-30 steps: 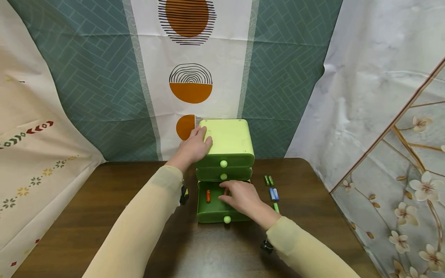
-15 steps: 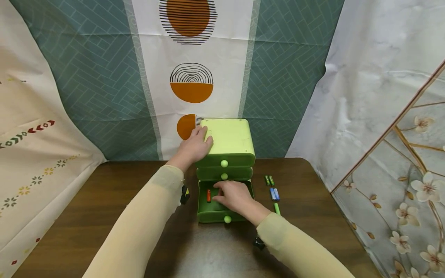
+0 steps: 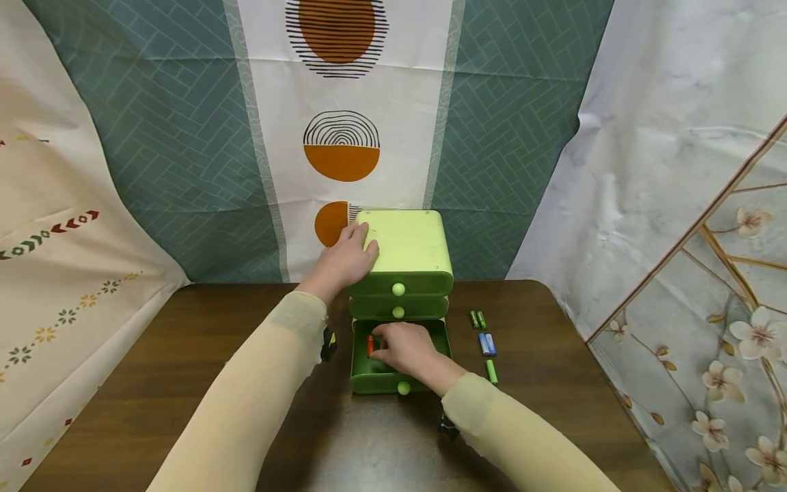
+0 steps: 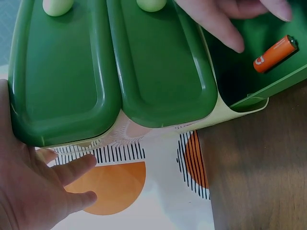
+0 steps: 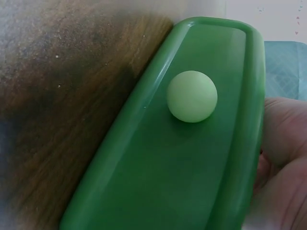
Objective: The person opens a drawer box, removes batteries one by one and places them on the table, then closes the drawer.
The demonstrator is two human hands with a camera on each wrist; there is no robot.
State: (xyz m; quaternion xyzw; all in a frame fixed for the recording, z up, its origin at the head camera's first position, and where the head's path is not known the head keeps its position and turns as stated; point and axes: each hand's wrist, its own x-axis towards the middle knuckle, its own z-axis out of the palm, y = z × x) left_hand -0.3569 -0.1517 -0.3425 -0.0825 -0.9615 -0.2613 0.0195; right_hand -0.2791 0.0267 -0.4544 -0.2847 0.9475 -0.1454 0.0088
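Observation:
A small drawer cabinet (image 3: 410,240) with a pale green top stands at the back of the table. My left hand (image 3: 346,261) rests on its upper left edge, fingers spread along the side in the left wrist view. The bottom green drawer (image 3: 376,385) is pulled out, and an orange battery (image 4: 275,53) lies in its left part. Over this drawer hangs my right hand (image 3: 407,347), palm down, its loosely bent fingers close to the battery but apart from it. In the right wrist view the drawer's round knob (image 5: 192,97) shows, while the fingertips are hidden.
Right of the cabinet lie two green batteries (image 3: 477,320), two blue batteries (image 3: 487,344) and one light green battery (image 3: 491,371). The upper drawer (image 3: 369,284) and middle drawer (image 3: 369,307) are closed. Patterned cloth (image 3: 510,137) hangs behind the table (image 3: 203,355).
My right hand has moved left inside the open drawer, closer to the orange battery. The left hand stays on the cabinet. The light green battery is more fully visible now.

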